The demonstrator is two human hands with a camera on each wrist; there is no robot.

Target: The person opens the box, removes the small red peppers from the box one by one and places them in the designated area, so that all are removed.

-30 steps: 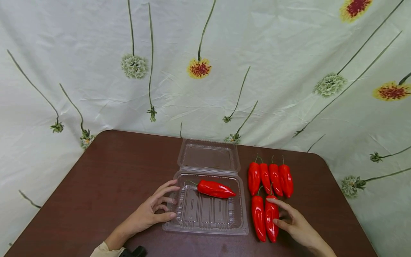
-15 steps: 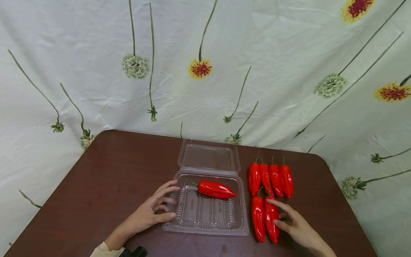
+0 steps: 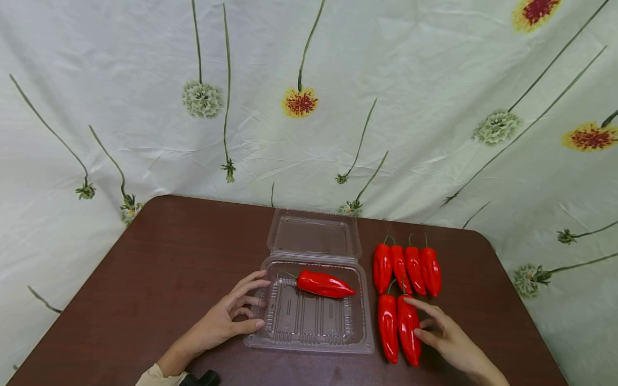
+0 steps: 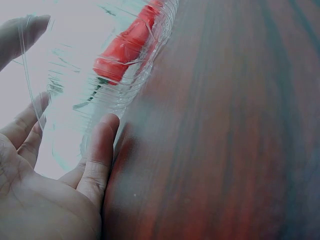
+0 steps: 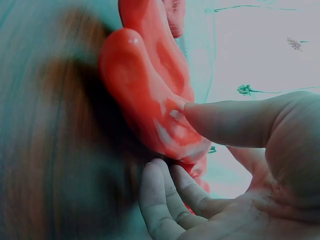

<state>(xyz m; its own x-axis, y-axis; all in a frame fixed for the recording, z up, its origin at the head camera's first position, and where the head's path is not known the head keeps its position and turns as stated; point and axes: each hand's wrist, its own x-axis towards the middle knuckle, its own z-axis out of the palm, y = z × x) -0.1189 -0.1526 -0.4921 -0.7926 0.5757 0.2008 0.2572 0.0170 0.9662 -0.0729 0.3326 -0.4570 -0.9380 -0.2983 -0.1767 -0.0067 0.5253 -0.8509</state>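
In the head view, my left hand (image 3: 227, 316) rests at the left rim of a clear plastic clamshell container (image 3: 309, 346), fingers spread and loosely bent. One red chili pepper (image 3: 325, 284) lies crosswise in its tray. In the left wrist view, that pepper (image 4: 122, 52) shows through the clear wall, and fingers (image 4: 101, 150) touch the plastic. My right hand (image 3: 449, 340) holds a red chili pepper (image 3: 408, 335) on the table, index fingertip at its stem end and thumb against its right side. In the right wrist view, the thumb (image 5: 225, 122) presses the pepper's surface while other fingers curl below.
Another pepper (image 3: 388, 327) lies just left of the held one. Behind them several more red peppers (image 3: 413, 271) form a row, stems pointing away. The container's lid (image 3: 314, 236) lies folded back on the brown table (image 3: 193, 252). A floral cloth (image 3: 415, 128) hangs behind.
The right hand has shifted slightly right, and the pepper under it has turned a little, its stem end moving left. The left hand and container have stayed put.
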